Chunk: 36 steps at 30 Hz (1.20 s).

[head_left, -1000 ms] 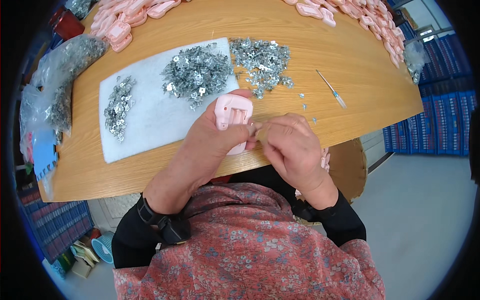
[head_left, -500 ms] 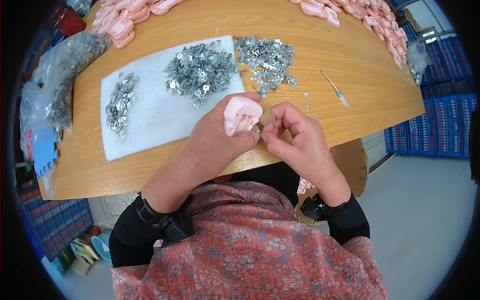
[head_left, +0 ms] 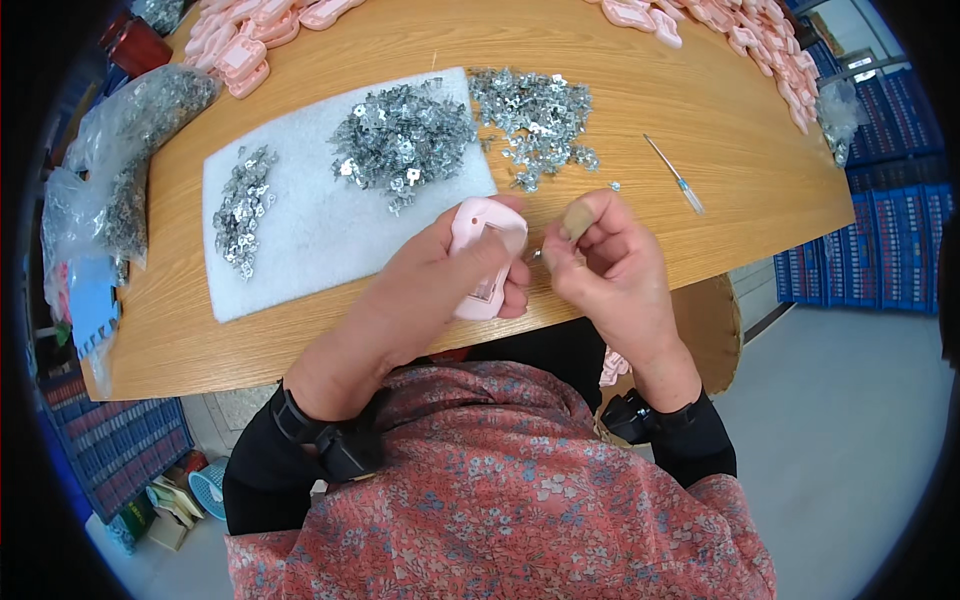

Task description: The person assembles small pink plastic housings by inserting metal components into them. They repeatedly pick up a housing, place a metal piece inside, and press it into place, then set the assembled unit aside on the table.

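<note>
Clasping a pink plastic shell (head_left: 490, 212) in the centre of the frame with the left hand (head_left: 405, 295); pinching a tiny metal piece (head_left: 537, 254) just right of it with the right hand (head_left: 615, 270); could drop that piece, perhaps over the edge of the table (head_left: 640, 100), through too light a pinch

A dark red jar (head_left: 140, 48) stands by the far left edge of the wood-grained desk (head_left: 640, 90), and a light blue piece (head_left: 95, 298) with a notched edge shows at its left side. Blue racks (head_left: 900, 245) stand beyond the right end, near a pale grey floor (head_left: 840, 430). Lower left, a light blue basket (head_left: 207, 490) sits near another blue rack (head_left: 118, 450)
</note>
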Tool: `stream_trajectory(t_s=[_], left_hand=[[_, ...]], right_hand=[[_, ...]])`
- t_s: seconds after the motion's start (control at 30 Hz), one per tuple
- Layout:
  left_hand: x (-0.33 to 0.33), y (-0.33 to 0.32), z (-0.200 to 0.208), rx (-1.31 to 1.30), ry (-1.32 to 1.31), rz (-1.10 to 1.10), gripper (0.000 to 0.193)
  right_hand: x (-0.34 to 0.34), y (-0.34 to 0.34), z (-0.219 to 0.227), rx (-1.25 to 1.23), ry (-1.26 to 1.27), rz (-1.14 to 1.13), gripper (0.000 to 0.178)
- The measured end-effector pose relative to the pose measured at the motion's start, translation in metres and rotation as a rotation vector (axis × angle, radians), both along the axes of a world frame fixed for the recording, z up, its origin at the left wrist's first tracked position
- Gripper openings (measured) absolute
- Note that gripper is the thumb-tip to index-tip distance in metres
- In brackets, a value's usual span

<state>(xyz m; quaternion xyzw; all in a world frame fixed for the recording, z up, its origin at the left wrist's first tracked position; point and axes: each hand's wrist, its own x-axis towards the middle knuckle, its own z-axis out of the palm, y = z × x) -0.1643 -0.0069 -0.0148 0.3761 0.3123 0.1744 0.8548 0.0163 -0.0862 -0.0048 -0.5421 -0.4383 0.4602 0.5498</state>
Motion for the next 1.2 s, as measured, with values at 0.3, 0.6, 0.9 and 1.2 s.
stream_trajectory(t_s=[0.3, 0.6, 0.9, 1.2], left_hand=[[0.001, 0.002, -0.004, -0.333, -0.123, -0.002, 0.053], [0.005, -0.001, -0.003, -0.246, -0.062, 0.007, 0.052], [0.007, -0.002, -0.010, -0.170, -0.012, -0.030, 0.052], [0.007, -0.003, -0.007, -0.145, -0.048, -0.030, 0.055]], right_hand=[[-0.004, 0.011, -0.009, 0.136, -0.428, -0.030, 0.017], [-0.011, 0.008, -0.002, 0.261, -0.896, -0.083, 0.020], [-0.007, 0.008, 0.012, 0.223, -1.025, 0.053, 0.019], [-0.005, 0.005, 0.008, 0.111, -0.725, -0.028, 0.016]])
